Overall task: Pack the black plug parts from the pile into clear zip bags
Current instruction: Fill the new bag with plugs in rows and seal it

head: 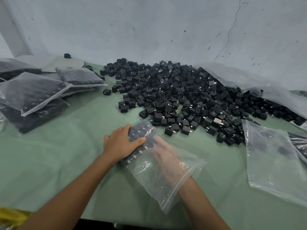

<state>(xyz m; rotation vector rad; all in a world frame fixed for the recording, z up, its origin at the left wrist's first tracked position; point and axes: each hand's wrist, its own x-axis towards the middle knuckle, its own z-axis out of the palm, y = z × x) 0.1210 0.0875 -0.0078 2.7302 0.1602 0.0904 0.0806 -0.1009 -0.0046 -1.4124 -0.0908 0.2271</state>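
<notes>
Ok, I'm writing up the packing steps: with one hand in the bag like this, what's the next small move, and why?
Probably slide the right hand out of the clear zip bag while the left hand presses on the plug parts from outside. The rows look packed at the closed end, and the mouth cannot zip around a wrist.

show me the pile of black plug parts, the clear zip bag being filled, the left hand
pile of black plug parts point(182, 97), head view, heap's middle
clear zip bag being filled point(154, 185), head view, bare plastic
left hand point(121, 143), head view, its back
</notes>
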